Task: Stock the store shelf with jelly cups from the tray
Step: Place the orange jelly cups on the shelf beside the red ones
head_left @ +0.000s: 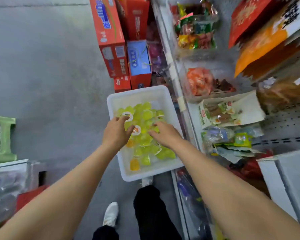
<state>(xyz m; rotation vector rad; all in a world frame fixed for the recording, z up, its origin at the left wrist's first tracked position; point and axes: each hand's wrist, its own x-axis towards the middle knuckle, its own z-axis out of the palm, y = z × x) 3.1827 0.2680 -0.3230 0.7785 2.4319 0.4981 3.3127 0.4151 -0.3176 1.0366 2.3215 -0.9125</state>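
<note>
Both my arms reach down into the white plastic tray (114,101), a rectangular bin with rounded corners and a thick rim, sitting on the grey concrete floor (42,66) just beside the shelf (194,110) base. Inside it, a loose heap of jelly cups (145,116): small, glossy, translucent, mostly yellow-green, a few orange ones (134,164) toward the near end. Some lie lid-up, showing round white foil tops with print.

My left hand (115,132) sits over the left part of the heap, fingers spread and bent down onto the cups, fingertips touching one white-lidded cup (127,116); thumb near a second lidded cup (136,130). Can't tell if anything is actually gripped. My right hand (164,134) is over the right part, fingers loosely splayed, tips in among the cups, thumb pointing left; whether it holds any I can't tell either. Slight motion blur on both.

Shelf on my right: white metal tiers with pegboard back, clear plastic bins of crinkly wrapped snacks (196,32), orange-red packets (199,81), a cardboard display box (230,111) of small sachets. Behind the tray, stacked red cartons (109,37), glossy, one with a blue panel. A pale green plastic stool (3,139) at far left. My black trousers and white shoe (111,213) below.
</note>
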